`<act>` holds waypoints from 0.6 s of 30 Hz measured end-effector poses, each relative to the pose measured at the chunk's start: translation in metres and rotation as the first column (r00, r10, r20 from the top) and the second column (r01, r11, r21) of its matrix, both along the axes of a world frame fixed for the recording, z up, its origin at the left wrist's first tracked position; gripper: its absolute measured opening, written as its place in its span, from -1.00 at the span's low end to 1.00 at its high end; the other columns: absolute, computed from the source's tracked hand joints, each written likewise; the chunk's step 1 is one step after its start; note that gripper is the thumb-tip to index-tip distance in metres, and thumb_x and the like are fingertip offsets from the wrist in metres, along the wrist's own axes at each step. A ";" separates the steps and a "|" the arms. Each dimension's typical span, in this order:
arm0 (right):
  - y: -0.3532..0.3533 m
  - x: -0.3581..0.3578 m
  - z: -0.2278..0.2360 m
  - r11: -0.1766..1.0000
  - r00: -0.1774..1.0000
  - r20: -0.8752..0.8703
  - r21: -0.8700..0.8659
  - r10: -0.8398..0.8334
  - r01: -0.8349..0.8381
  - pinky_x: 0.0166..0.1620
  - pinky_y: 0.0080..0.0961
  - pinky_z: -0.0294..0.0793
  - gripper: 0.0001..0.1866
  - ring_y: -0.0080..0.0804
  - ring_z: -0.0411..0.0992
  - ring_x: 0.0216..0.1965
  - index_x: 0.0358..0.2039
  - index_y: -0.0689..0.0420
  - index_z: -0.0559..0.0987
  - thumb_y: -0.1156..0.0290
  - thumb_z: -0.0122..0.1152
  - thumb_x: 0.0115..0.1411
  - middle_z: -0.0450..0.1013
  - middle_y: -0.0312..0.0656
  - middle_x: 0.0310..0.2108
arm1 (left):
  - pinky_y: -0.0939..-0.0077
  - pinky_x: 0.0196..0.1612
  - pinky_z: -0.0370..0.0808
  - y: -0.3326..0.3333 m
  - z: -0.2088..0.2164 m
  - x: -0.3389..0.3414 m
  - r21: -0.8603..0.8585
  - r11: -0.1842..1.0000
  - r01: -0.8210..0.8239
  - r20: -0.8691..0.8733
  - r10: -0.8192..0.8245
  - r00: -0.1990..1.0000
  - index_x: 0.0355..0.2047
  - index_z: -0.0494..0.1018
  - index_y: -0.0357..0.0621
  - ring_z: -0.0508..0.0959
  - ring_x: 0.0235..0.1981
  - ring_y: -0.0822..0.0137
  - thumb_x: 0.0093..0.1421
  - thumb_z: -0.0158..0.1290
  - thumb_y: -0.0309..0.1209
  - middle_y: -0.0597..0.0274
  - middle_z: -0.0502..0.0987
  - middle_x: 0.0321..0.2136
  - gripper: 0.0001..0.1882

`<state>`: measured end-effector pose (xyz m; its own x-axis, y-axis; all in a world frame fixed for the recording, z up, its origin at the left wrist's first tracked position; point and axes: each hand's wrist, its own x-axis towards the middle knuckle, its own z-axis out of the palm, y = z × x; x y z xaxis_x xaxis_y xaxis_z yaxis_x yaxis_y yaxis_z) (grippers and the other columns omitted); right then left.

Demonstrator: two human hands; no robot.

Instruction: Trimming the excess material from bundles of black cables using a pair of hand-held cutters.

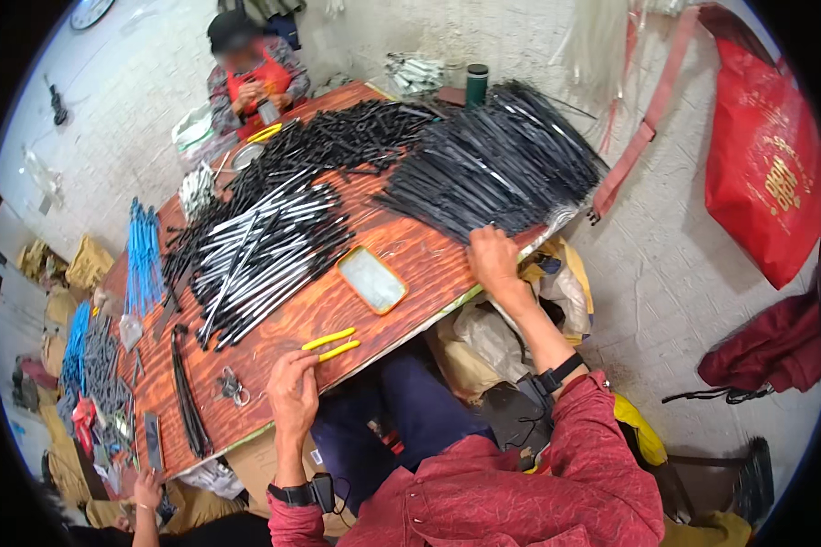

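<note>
At the wood-grained table (442, 278), the left hand (294, 387) is bending its fingers at one end of a yellow-handled tool (339, 351), whose slim, smooth handles are spreading toward the right; whether it's clasping the tool or just resting there, I cannot tell. The right hand (493, 259) is touching the near ends of a broad pile of flat black strips (497, 155), and I can't tell whether its fingertips are pinching any. Glossy silver-and-black rods (265, 251) are lying crisscrossed over to the left, with a rounded, orange-rimmed tray (379, 313) sitting between the hands. Wood grain is showing between tray and tool, giving the left hand some room, while the right is working near the table's front edge. The tool's head seems to be hiding behind the left fingers, and at lower left a co-worker's hand (146, 490) is appearing, the body mostly cut off.
</note>
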<state>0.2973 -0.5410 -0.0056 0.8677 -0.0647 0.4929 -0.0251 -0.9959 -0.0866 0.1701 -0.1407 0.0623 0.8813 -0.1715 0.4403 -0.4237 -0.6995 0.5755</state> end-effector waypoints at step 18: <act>-0.004 -0.018 0.009 0.941 0.996 -0.081 0.338 0.047 -0.017 -0.24 -0.07 0.49 -0.77 -0.02 0.50 -0.23 -0.36 0.16 0.53 0.28 0.32 0.11 0.49 -0.05 -0.33 | 0.28 -0.11 0.50 -0.033 -0.022 0.022 -0.100 0.995 -0.018 -0.020 0.016 1.000 -0.29 0.58 -0.25 0.58 -0.21 0.02 0.12 0.07 -0.66 0.00 0.59 -0.26 -0.83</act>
<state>0.2793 -0.5447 0.0037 0.9105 -0.1848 0.3698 -0.0157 -0.9094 -0.4157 0.1918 -0.1739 0.0408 0.8919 -0.1125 0.4379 -0.4008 -0.6450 0.6506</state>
